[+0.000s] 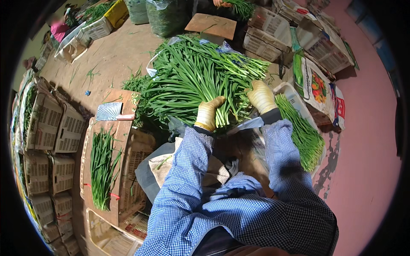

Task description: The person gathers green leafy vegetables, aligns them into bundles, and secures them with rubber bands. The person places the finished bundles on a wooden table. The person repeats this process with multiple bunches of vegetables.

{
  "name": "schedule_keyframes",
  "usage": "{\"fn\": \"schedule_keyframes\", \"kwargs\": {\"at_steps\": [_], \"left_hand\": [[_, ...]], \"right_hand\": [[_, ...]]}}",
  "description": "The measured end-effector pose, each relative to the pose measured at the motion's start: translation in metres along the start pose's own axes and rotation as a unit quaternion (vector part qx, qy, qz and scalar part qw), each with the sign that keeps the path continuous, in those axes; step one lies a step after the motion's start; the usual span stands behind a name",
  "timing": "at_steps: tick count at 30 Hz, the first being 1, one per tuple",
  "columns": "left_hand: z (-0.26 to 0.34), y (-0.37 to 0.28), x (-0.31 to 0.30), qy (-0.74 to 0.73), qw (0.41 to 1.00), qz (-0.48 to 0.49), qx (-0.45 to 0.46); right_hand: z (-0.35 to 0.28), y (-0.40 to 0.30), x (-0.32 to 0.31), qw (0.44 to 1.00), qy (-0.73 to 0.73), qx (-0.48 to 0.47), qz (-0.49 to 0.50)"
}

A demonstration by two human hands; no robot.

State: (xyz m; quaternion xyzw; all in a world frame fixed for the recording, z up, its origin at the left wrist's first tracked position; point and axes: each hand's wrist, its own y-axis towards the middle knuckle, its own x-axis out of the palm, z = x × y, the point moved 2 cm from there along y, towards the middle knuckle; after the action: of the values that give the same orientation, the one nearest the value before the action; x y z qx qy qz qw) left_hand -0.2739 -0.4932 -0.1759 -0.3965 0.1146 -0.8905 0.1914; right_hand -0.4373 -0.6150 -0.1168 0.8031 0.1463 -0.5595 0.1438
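A large heap of garlic chives (179,80) lies before me, leaves to the left and pale stalk ends to the right. My left hand (208,112), in a yellowed glove, grips a bunch near its pale lower stalks (222,116). My right hand (262,96), gloved too, is curled over stalks at the heap's right edge; its fingertips are partly hidden. A yellowish leaf (234,110) hangs between the hands. Right of my right forearm, a white plastic crate (293,96) holds neatly laid chives (299,131).
On a wooden board (123,140) at left lie a cleaver (110,111) and a bundle of chives (102,169) over red ties. Stacked crates (43,118) line the far left. A small wooden board (211,25) stands beyond the heap. Another person's hand (221,3) shows at the top.
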Motion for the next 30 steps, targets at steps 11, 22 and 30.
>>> {"fn": "schedule_keyframes", "kwargs": {"at_steps": [11, 22, 30], "left_hand": [[-0.006, 0.003, -0.005, -0.039, 0.999, -0.010, -0.017], [-0.004, 0.002, -0.005, -0.016, 1.000, 0.006, -0.025], [-0.007, 0.005, -0.006, -0.013, 1.000, -0.003, -0.007]], "right_hand": [[0.002, -0.027, 0.025, 0.997, 0.024, -0.033, -0.063], [-0.040, -0.056, 0.022, 0.996, -0.043, 0.006, -0.079], [-0.041, -0.043, 0.037, 0.991, -0.114, -0.022, -0.064]]}}
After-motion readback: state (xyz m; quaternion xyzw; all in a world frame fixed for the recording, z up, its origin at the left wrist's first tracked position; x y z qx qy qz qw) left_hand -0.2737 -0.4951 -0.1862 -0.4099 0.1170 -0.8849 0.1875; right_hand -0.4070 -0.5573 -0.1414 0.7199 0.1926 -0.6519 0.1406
